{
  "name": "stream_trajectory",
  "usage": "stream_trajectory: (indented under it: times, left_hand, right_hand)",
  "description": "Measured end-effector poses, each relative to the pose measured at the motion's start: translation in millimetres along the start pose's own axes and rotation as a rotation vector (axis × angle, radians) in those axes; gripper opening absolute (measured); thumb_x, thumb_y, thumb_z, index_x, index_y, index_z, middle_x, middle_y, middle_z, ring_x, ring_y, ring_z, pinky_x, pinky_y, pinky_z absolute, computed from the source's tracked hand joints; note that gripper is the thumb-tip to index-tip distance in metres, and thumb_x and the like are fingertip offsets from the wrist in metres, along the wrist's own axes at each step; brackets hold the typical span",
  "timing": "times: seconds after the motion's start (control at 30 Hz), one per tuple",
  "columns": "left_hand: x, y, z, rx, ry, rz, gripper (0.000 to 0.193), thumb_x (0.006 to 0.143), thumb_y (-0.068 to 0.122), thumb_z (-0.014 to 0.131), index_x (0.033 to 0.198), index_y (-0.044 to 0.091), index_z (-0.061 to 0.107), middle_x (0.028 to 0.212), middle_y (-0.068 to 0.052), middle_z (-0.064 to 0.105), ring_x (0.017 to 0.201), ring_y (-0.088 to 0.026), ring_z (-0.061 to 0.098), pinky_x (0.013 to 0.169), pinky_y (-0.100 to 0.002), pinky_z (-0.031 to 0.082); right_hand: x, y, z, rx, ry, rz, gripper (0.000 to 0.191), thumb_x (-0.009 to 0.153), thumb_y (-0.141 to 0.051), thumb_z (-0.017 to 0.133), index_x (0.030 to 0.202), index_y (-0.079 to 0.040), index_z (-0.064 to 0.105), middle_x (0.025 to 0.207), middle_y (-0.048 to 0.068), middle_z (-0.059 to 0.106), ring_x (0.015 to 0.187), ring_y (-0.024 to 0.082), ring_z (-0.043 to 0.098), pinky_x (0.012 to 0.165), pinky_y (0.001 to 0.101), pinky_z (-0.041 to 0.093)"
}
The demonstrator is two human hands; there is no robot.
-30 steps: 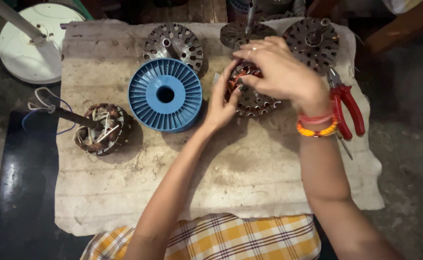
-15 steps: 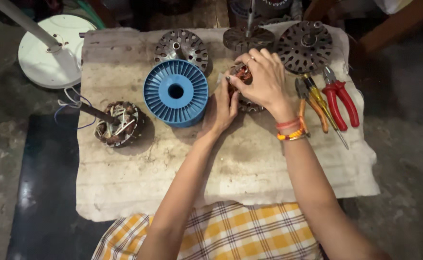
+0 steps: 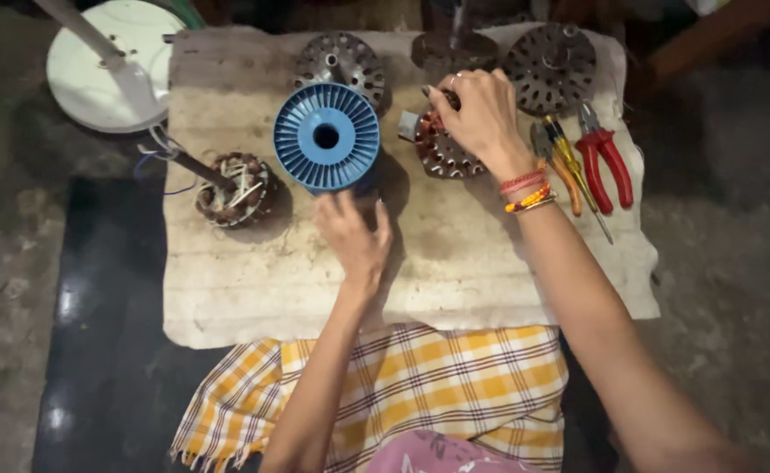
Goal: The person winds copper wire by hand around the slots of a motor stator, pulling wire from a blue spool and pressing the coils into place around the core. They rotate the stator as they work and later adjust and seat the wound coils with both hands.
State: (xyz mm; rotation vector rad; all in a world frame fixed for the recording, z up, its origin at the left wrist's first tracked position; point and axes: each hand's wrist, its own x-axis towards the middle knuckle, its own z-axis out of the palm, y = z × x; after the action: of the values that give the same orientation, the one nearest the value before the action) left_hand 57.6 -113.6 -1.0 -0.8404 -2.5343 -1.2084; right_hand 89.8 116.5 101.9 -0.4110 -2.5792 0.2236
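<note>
My right hand rests on a round metal stator with copper windings, its fingers curled over the top edge. My left hand hovers just below a blue plastic spool, fingers apart and holding nothing. Both sit on a worn cloth-covered board.
A wound stator with loose wires lies at the left. Metal slotted discs line the far edge. Red-handled pliers and orange-handled tools lie at the right. A white fan base sits at far left.
My left hand has left the stator and dropped down to below the blue spool. My right hand stays on the stator. The view has shifted.
</note>
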Motion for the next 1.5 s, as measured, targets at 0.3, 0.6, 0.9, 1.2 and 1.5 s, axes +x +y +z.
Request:
stream_trajectory:
  times: [0.3,0.6,0.9,1.2,1.5]
  left_hand:
    - [74.2,3.5,-19.0,-0.244,0.24,-0.153,0.078,0.07,0.032,0.089,0.132,-0.002,0.056,0.128,-0.022,0.061,0.124,-0.039,0.056,0.104,-0.052,0.044]
    - [87.1,-4.7,-18.5,-0.658,0.229,-0.004,0.053,0.084,0.022,0.085,0.127,0.0,0.062,0.122,-0.013,0.069,0.113,-0.025,0.067,0.101,-0.038,0.054]
    - [73.8,-51.7,-26.7,-0.722,-0.174,0.187,0.044,0.085,0.019,0.079,0.119,-0.002,0.062,0.115,-0.015,0.07,0.104,-0.023,0.067,0.092,-0.038,0.055]
    - [64.5,-48.8,-29.5,-0.722,-0.219,0.123,0.045,0.085,0.019,0.078,0.122,-0.002,0.064,0.119,-0.018,0.072,0.11,-0.027,0.069,0.097,-0.04,0.055]
    - [59.9,-45.5,-19.1,-0.687,-0.197,0.071,0.048,0.084,0.019,0.084,0.125,0.003,0.067,0.12,-0.012,0.073,0.109,-0.024,0.07,0.096,-0.038,0.056]
  right_hand:
    - [23.1,-14.5,5.0,-0.094,-0.141,0.109,0.03,0.088,-0.034,0.075,0.093,-0.004,0.08,0.082,0.026,0.072,0.078,0.044,0.07,0.074,0.0506,0.056]
    - [48.1,-8.0,8.5,-0.099,-0.272,0.227,0.027,0.103,-0.026,0.061,0.1,-0.004,0.077,0.085,0.024,0.071,0.083,0.041,0.072,0.081,0.0504,0.057]
    - [71.3,-43.2,-17.3,0.012,0.388,-0.456,0.067,0.079,0.003,0.058,0.144,-0.012,0.058,0.138,0.015,0.062,0.129,0.032,0.06,0.116,0.0467,0.047]
    - [47.6,-45.7,-19.0,1.225,-0.225,-0.173,0.062,0.089,-0.005,0.069,0.149,-0.01,0.053,0.14,0.007,0.064,0.133,0.019,0.06,0.116,0.0392,0.051]
    - [11.5,-24.2,5.1,1.548,0.012,0.418,0.02,0.108,-0.011,0.058,0.118,0.0,0.071,0.092,0.006,0.07,0.08,0.013,0.066,0.074,0.027,0.058]
